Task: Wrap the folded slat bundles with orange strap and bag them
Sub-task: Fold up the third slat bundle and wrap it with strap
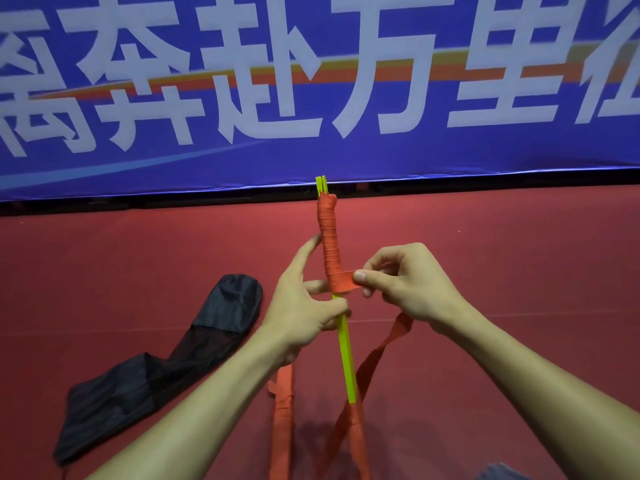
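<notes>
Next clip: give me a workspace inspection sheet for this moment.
Surface: red mat.
Job's things: slat bundle in hand, upper part wrapped in orange strap, lower part bare, loose tail trailing down; second wrapped bundle lies on the mat; black bag lies at left.
Clutter: nothing seen.
Grippers: left hand grips the bare slats; right hand pinches the strap beside the bundle.
Cables: nothing seen.
Surroundings: blue banner with white characters behind.
</notes>
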The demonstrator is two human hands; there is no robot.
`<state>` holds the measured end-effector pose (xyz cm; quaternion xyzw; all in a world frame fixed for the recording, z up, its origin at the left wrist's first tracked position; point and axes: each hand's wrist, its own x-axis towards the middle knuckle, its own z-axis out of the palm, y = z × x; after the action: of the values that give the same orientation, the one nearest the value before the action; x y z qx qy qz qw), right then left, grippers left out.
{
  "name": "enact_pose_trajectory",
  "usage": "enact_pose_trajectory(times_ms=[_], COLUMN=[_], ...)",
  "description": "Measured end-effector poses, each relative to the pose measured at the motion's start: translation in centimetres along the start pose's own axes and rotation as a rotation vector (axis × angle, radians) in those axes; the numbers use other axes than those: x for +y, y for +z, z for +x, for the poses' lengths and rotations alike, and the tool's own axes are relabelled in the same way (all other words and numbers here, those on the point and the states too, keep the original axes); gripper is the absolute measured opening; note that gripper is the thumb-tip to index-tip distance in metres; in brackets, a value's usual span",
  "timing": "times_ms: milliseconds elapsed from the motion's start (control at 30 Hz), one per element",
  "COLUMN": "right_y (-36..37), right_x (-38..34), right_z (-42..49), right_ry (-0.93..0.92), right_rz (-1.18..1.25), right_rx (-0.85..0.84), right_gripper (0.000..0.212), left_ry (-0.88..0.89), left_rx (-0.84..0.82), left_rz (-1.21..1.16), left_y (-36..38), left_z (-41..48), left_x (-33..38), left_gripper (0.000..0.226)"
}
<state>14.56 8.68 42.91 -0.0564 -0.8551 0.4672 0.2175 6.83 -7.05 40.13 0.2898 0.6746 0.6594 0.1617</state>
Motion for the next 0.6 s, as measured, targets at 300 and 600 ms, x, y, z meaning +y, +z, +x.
enact_pose_trajectory(times_ms=[300, 600], right_y=[-0.44, -0.63], right_x=[-0.04, 0.48], right_z=[-0.08, -0.36], right_ry=[-0.019, 0.084], right_rz=[0.129, 0.308], right_rx=[-0.006, -0.158], right_gripper=[0.014, 0.017], left_ry=[-0.018, 0.01], left_rx=[-0.15, -0.158], left_rz=[-0.296, -0.364], left_y=[0.75, 0.78], left_z=[-0.11, -0.37], left_x=[0.27, 0.71], left_gripper=[0.071, 0.087])
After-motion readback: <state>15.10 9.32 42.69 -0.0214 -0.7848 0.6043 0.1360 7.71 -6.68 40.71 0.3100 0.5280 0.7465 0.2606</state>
